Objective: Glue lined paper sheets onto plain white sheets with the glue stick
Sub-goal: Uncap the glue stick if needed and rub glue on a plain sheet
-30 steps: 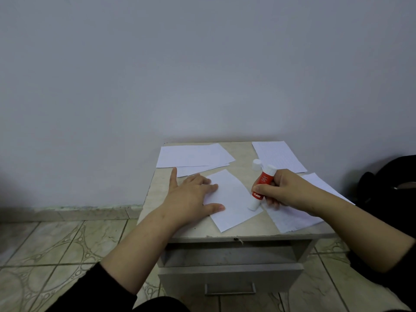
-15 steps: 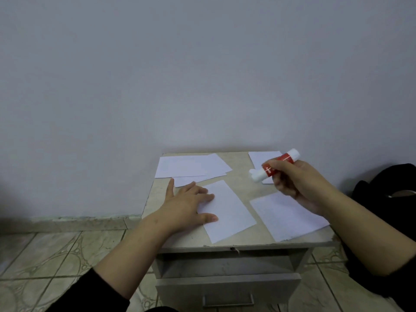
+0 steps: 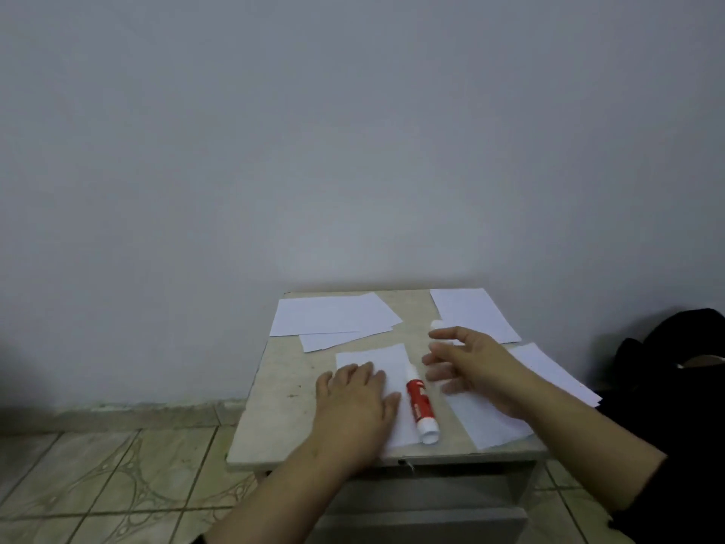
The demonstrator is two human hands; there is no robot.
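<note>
We see the left hand flat, palm down, fingers straight, pressing the middle paper sheet onto the small table; it grips nothing. The right hand hovers just right of that sheet, fingers spread and relaxed, holding nothing; it is motion-blurred, so we can't tell whether it touches the sheet under it. The glue stick lies on its side along the right edge of the middle sheet, between the two hands, red body with white ends, free of both. Its white cap sits farther back, just beyond the right hand's fingertips. A sheet lies near right, partly under the right forearm. Two overlapping sheets sit far left, another sheet far right. We can't make out which sheets are lined. A dark bag sits on the floor at right.
</note>
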